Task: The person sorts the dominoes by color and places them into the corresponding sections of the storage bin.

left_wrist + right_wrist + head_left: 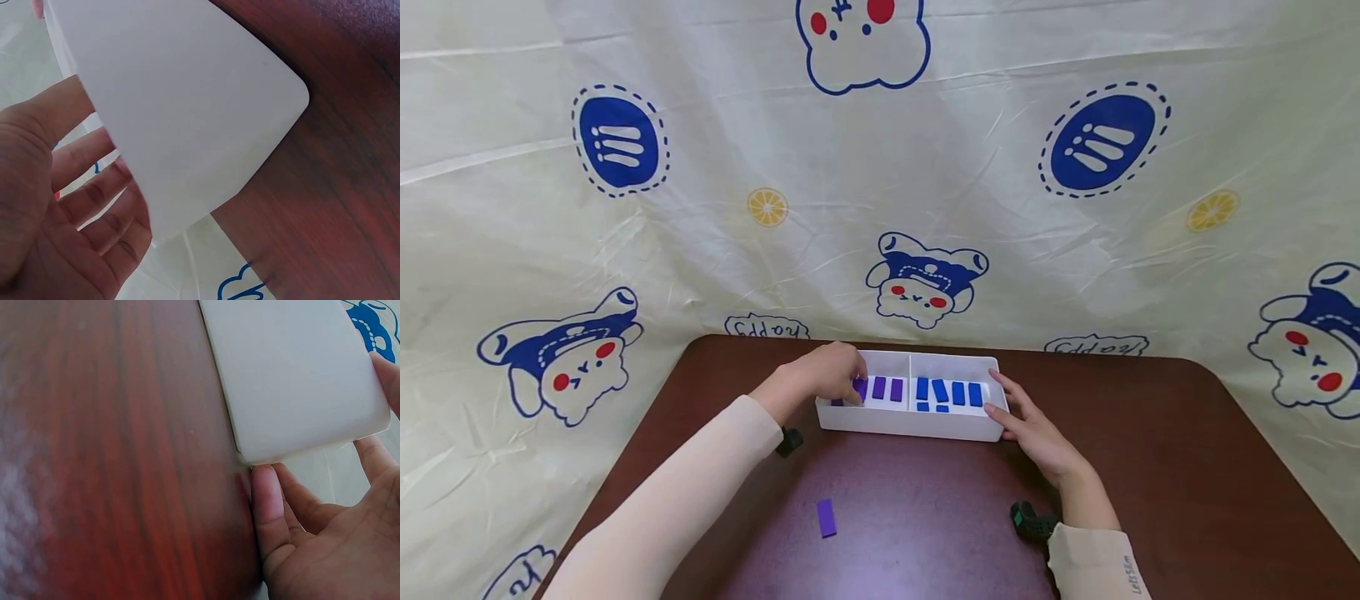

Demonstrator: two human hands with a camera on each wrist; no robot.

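A white two-compartment box [917, 423] stands near the back of the table, with purple blocks [897, 389] in its left compartment and blue blocks [958, 392] in its right. My left hand [830, 372] reaches into the left compartment and pinches a purple block [861, 388] between thumb and fingers. In the left wrist view, the box wall hides the fingertips of this hand [75, 187]. At the other end, my right hand [1036, 429] grips the box's right end, thumb and fingers apart around its corner. The right wrist view shows fingers [269, 500] against the end wall.
One loose purple block [826, 517] lies on the dark brown table [917, 533], in front of the box. A pale printed curtain [820, 275] hangs right behind the table's back edge. Dark devices [1032, 523] are strapped at both wrists.
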